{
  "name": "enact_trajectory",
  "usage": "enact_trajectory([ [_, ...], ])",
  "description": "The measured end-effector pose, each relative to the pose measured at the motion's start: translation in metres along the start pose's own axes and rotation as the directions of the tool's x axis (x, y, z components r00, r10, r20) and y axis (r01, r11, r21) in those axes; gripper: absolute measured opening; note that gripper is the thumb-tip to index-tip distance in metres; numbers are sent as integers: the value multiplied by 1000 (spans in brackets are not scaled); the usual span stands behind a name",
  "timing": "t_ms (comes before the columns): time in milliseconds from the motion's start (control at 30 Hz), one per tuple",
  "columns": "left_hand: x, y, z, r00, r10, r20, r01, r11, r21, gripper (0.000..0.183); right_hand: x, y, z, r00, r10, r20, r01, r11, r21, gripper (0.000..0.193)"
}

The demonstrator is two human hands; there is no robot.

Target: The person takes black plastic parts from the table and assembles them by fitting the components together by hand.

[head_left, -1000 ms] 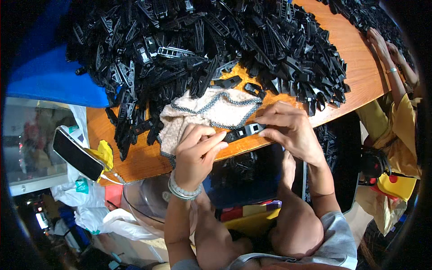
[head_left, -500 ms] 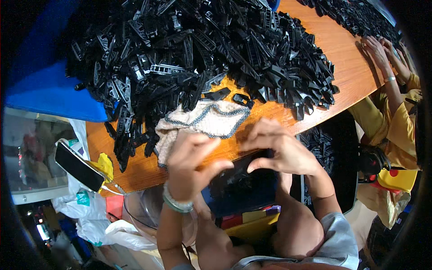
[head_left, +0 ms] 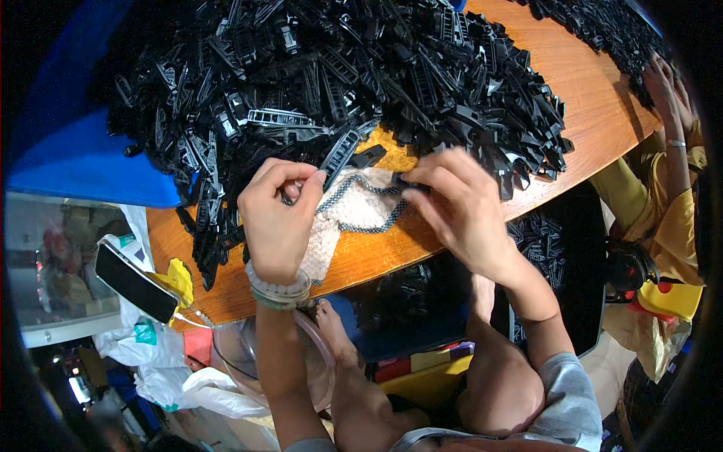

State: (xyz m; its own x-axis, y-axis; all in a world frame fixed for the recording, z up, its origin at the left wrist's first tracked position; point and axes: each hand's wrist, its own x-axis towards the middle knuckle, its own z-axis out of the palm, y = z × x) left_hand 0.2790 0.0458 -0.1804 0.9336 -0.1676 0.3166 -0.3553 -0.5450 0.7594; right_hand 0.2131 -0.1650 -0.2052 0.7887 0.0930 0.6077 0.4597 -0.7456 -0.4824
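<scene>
"At the far left, what shows beside the tabletop (head_left: 587, 98)?"

"A phone (head_left: 135, 282) with a dark screen, tilted against a yellow object (head_left: 179, 280)."

"And the left hand (head_left: 280, 211)?"

"Its thumb and forefinger are pinched together on the lower end of a black ladder-like strip (head_left: 343, 153). Bracelets (head_left: 280, 290) ring the wrist."

"Where does the strip lie between the hands?"

"Just past the left fingertips, slanting up and rightward at the lower border of a big heap of black parts (head_left: 422, 83). It is much nearer the left hand than the right."

"What comes next?"

"A pale cloth (head_left: 361, 207) with checked trim, spread between the hands on the wood. Then a small black piece (head_left: 397, 179), right at the fingertips of the right hand (head_left: 463, 211). Those fingers are curved, narrowly parted and blurred; whether they grip the piece, one cannot tell."

"And at the right edge?"

"A co-worker's hands (head_left: 664, 89), beside a second heap of black parts (head_left: 602, 29)."
</scene>
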Motion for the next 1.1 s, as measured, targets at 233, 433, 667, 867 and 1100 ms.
enact_trajectory([
  [233, -54, 12, 3, 956, 259, 134, -286, 925, 249, 14, -30, 1, -12, 956, 243, 165, -287, 891, 352, 28],
  [433, -94, -8, 8, 883, 420, 207, -464, 847, 258, 19, -37, -1, -34, 959, 238, 153, -233, 971, -45, 26],
  [667, -80, -8, 8, 952, 268, 151, -280, 958, 61, 18, -26, 3, -16, 921, 177, 348, -319, 856, 406, 25],
  [867, -78, -8, 6, 954, 279, 113, -282, 959, 12, 17, -15, 9, -8, 926, 82, 368, -236, 887, 396, 31],
  [1100, -75, -7, 7, 946, 311, 86, -313, 950, 6, 16, -17, 12, -2, 927, 82, 365, -251, 860, 445, 30],
])
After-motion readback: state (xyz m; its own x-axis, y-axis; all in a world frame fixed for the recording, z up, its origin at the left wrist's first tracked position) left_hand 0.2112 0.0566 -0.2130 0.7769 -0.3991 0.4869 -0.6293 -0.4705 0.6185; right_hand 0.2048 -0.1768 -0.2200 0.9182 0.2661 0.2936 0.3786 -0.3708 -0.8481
